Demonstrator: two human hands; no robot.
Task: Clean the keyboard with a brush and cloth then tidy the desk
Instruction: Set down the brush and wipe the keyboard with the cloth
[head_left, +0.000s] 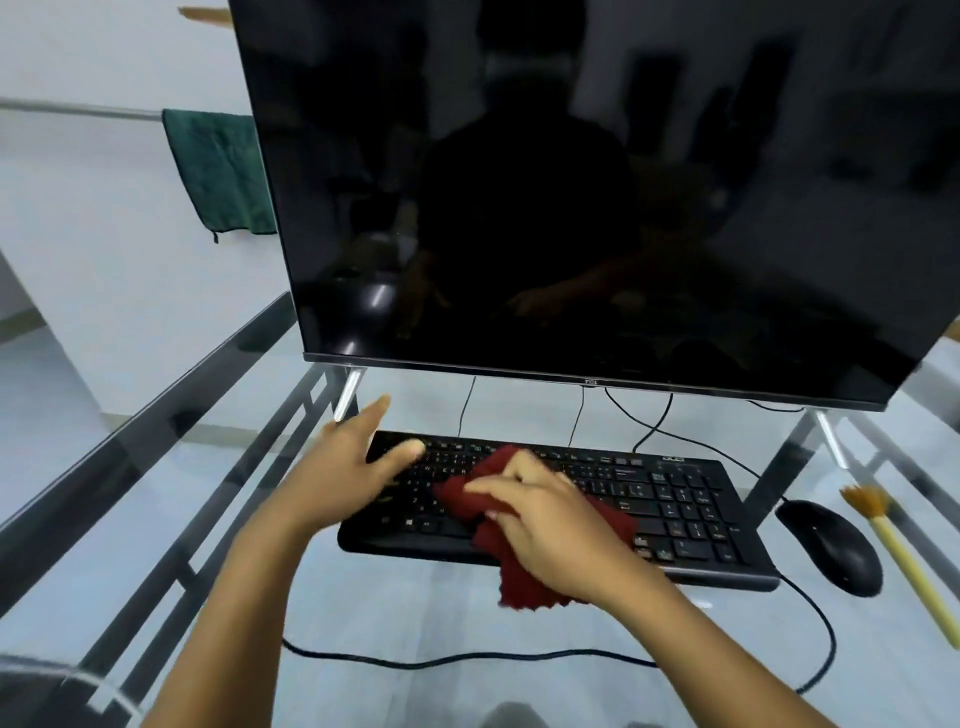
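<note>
A black keyboard lies on the glass desk in front of a big dark monitor. My right hand grips a dark red cloth and presses it on the keys near the keyboard's middle. Part of the cloth hangs over the keyboard's front edge. My left hand rests on the keyboard's left end with straight fingers, thumb on the top row. A brush with a yellow handle and brown bristles lies at the far right of the desk.
A black mouse sits between the keyboard and the brush, its cable looping across the front of the desk. Thin cables hang behind the keyboard. A green towel hangs on a rail at the back left.
</note>
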